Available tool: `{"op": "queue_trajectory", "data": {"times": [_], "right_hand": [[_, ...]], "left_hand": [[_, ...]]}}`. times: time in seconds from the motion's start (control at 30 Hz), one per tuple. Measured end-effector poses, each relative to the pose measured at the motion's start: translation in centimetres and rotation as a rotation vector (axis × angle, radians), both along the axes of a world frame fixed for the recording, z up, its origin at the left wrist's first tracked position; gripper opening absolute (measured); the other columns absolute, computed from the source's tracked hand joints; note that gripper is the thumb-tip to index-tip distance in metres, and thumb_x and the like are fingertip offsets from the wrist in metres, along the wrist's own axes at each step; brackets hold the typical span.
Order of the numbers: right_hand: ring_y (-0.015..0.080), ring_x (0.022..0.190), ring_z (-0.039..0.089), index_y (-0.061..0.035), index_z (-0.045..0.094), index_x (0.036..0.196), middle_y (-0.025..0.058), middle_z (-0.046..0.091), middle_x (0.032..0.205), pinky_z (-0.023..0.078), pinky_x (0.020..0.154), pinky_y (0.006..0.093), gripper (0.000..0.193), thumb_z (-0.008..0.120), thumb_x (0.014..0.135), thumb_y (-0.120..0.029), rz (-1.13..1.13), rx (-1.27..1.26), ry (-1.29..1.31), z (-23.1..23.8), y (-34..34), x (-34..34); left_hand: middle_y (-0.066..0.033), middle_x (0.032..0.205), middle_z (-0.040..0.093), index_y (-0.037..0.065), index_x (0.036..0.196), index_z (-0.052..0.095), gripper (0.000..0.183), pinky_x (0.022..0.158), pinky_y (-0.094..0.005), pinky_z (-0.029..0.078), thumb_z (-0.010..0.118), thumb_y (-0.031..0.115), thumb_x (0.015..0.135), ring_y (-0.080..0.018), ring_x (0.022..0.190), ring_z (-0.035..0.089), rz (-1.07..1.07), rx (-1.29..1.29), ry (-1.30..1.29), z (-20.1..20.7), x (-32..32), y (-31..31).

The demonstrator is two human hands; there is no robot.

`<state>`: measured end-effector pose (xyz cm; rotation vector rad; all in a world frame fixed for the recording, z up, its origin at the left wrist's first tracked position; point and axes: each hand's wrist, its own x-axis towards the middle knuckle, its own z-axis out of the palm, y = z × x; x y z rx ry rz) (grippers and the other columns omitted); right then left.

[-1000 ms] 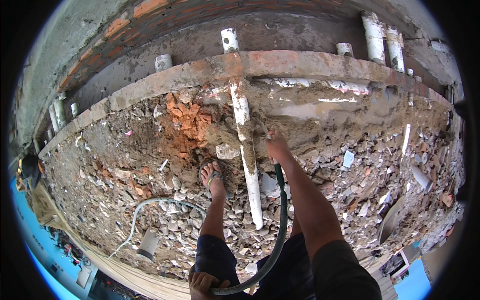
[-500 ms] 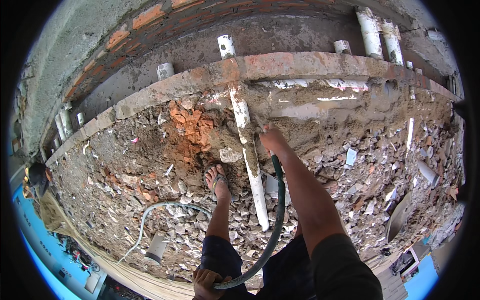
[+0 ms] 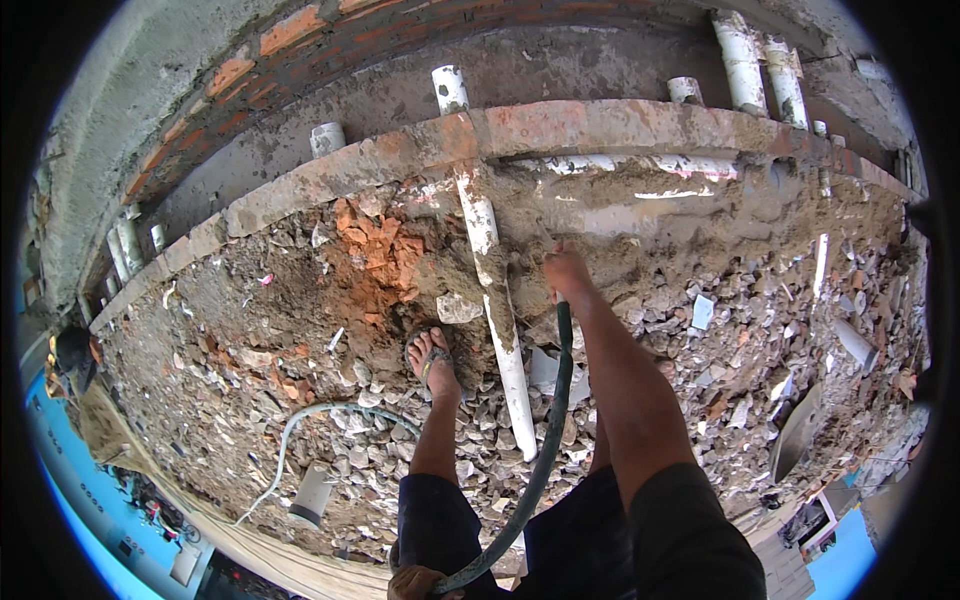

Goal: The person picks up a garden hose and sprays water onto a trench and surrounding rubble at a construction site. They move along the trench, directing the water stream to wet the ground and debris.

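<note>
My right hand is closed around the end of a dark green hose, over wet muddy sand. A faint streak, possibly water, shows just beyond my fingers. From there the hose curves down between my legs to my left hand, which grips it at the lower edge; part of that hand is cut off. To the left of my right hand lies a long white pipe, smeared with mud, running from under the brick edging toward me.
Broken orange brick and a pale stone lie left of the pipe. Rubble covers the ground around my sandaled foot. Several white pipe stubs stand behind the edging. Another person's dark cap shows far left.
My right hand has shifted right with the hose end, away from the long pipe. The hose's upper part swung right too. My left hand has dropped slightly toward the lower edge.
</note>
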<state>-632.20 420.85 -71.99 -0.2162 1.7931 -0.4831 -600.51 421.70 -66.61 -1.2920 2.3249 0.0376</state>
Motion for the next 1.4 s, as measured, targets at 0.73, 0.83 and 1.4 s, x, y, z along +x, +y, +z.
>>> {"op": "queue_trajectory", "data": {"times": [0.73, 0.83, 1.4], "right_hand": [[0.0212, 0.039, 0.048, -0.012, 0.04, 0.111, 0.0083, 0.05, 0.06, 0.039, 0.035, 0.04, 0.024, 0.052, 0.091, -0.017, -0.357, 0.06, -0.037, 0.1, -0.2, -1.4], [0.0242, 0.04, 0.052, -0.0101, 0.04, 0.114, 0.0118, 0.052, 0.06, 0.04, 0.033, 0.0407, 0.028, 0.051, 0.089, -0.015, -0.203, 0.008, -0.051, 1.2, -1.2, -0.8], [0.0182, 0.041, 0.052, -0.0099, 0.043, 0.117, 0.011, 0.056, 0.066, 0.043, 0.034, 0.0356, 0.029, 0.051, 0.09, -0.015, -0.035, -0.048, 0.035, 5.7, -8.1, 1.1]], "left_hand": [[-0.012, 0.136, 0.042, 0.008, 0.138, 0.035, 0.058, 0.103, -0.0437, 0.033, 0.055, 0.008, 0.084, -0.0359, 0.122, 0.04, 0.105, 0.02, -0.127, -8.0, 2.1, 1.5], [-0.0125, 0.137, 0.041, 0.008, 0.139, 0.032, 0.06, 0.103, -0.0445, 0.033, 0.056, 0.008, 0.084, -0.0365, 0.122, 0.04, 0.091, 0.013, -0.136, -7.8, 1.8, 1.4], [-0.0132, 0.126, 0.045, 0.008, 0.13, 0.038, 0.051, 0.095, -0.0446, 0.037, 0.058, 0.01, 0.084, -0.0359, 0.113, 0.043, 0.059, 0.066, -0.196, -5.1, 1.1, 1.0]]}}
